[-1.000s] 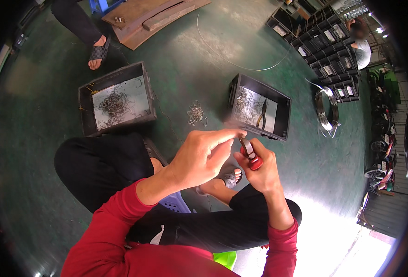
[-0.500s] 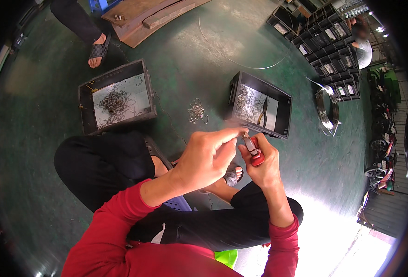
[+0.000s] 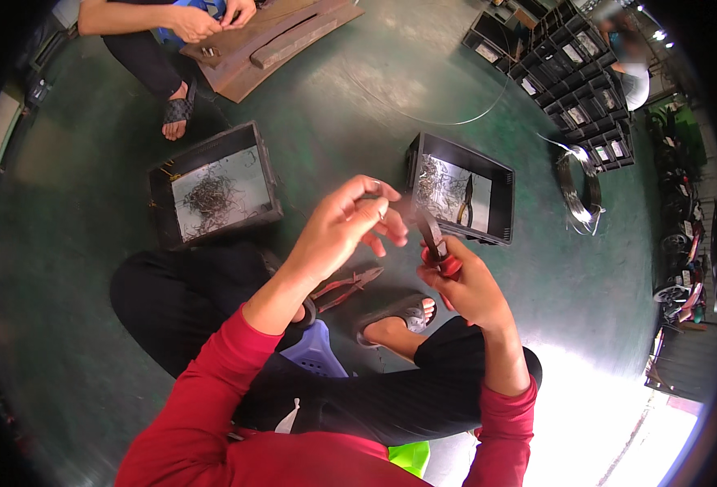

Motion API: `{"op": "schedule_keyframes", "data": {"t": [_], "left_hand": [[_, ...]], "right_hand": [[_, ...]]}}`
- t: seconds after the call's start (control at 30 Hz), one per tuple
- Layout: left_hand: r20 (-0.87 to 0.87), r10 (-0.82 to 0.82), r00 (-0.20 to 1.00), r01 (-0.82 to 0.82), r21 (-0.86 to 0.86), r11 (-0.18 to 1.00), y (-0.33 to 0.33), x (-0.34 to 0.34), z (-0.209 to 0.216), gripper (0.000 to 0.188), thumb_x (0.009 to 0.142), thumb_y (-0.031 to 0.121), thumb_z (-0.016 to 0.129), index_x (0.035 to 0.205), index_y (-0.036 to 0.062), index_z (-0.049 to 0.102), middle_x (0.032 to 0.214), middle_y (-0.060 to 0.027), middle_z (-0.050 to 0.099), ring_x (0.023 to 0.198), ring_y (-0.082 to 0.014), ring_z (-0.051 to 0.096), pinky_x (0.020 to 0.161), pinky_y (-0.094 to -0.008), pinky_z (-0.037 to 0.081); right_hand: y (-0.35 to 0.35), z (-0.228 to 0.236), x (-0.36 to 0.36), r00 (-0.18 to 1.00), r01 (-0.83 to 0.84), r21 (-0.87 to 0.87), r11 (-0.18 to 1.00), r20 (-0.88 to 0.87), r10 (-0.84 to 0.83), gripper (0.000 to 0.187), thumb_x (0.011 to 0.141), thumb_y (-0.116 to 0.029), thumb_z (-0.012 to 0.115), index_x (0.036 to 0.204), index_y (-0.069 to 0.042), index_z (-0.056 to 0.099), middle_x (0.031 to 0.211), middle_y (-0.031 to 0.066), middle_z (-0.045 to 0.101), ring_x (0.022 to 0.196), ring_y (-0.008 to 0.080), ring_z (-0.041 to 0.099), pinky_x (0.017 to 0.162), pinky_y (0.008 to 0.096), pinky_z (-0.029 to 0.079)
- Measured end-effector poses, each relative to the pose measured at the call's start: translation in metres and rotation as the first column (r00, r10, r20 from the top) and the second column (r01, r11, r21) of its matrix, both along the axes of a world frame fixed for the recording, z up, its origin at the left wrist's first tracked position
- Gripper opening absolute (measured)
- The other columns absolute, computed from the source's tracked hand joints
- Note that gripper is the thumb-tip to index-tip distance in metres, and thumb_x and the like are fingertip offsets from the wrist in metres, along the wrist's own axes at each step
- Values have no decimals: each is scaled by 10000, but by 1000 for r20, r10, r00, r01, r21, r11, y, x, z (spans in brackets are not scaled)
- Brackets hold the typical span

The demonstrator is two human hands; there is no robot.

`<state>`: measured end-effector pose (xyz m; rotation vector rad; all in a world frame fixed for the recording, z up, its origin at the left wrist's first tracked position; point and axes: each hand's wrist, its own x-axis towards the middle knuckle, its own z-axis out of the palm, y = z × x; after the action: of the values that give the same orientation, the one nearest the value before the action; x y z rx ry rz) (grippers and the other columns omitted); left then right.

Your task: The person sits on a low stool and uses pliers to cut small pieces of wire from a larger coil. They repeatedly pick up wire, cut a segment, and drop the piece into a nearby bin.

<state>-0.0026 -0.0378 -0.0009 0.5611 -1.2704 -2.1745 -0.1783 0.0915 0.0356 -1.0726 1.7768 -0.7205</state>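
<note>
My right hand point(image 3: 474, 286) is wrapped around red-handled pliers point(image 3: 433, 235), whose dark jaws point up and away. To their left is my left hand point(image 3: 338, 231), thumb and fingers curled together in a pinch. Something small and shiny glints at its fingertips, too tiny to make out. The hand and the jaws are apart by a small gap. On the floor beneath lies a second pair of red-handled pliers point(image 3: 349, 287), between my feet.
A black crate point(image 3: 273, 174) with bent wire pieces stands at left. Another crate point(image 3: 501, 195) at right holds wire pieces and pliers point(image 3: 466, 200). A wire coil point(image 3: 571, 188) lies near stacked crates point(image 3: 578, 85). Another person's hands point(image 3: 204, 20) are above a wooden board point(image 3: 293, 40).
My left hand has drawn back from the plier jaws and covers the small wire pile. The pliers have tilted more upright. The other person's hands have come into view.
</note>
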Motion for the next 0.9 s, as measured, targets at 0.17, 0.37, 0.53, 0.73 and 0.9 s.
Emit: {"op": "schedule_keyframes", "data": {"t": [0.17, 0.37, 0.53, 0.73, 0.9], "left_hand": [[-154, 95, 984, -61, 211, 976, -2, -4, -7, 154, 980, 183, 533, 1057, 60, 583, 968, -116, 686, 982, -264, 678, 750, -334, 566], [-183, 263, 947, -250, 88, 964, 6, -8, -5, 142, 950, 126, 584, 1058, 49, 634, 1047, -135, 680, 1004, -284, 671, 838, -362, 562], [-226, 306, 925, -319, -25, 947, 16, -8, -1, 126, 935, 67, 587, 1046, 36, 637, 1073, -152, 677, 990, -303, 674, 869, -412, 563], [-252, 306, 918, -342, -114, 933, 20, -12, -2, 126, 940, 24, 558, 1033, 39, 642, 1063, -154, 677, 991, -297, 672, 880, -430, 560], [-246, 287, 926, -331, -163, 929, 22, -14, -4, 150, 943, 23, 554, 1069, 27, 634, 1081, -156, 670, 1008, -285, 665, 890, -415, 553]], "right_hand": [[3, 12, 7, 978, -21, 138, 990, 209, -9, 243, 904, -125, 636, 1112, -22, 561, 657, -6, 550, 473, 49, 460, 370, 219, 317], [6, 14, 16, 968, -66, 211, 975, 252, 11, 279, 884, -217, 685, 1045, -11, 588, 773, 36, 609, 610, 95, 518, 552, 256, 417], [6, 4, 21, 966, -74, 123, 990, 257, 40, 327, 884, -247, 672, 1078, 3, 587, 907, 119, 653, 848, 190, 615, 764, 322, 476], [6, 2, 19, 962, -68, 110, 992, 269, 37, 335, 880, -250, 669, 1076, 8, 586, 921, 144, 658, 865, 212, 629, 782, 332, 478], [5, 3, 21, 980, -37, 89, 995, 197, 19, 330, 873, -240, 673, 1075, 7, 589, 879, 138, 664, 837, 212, 638, 770, 338, 483]]}}
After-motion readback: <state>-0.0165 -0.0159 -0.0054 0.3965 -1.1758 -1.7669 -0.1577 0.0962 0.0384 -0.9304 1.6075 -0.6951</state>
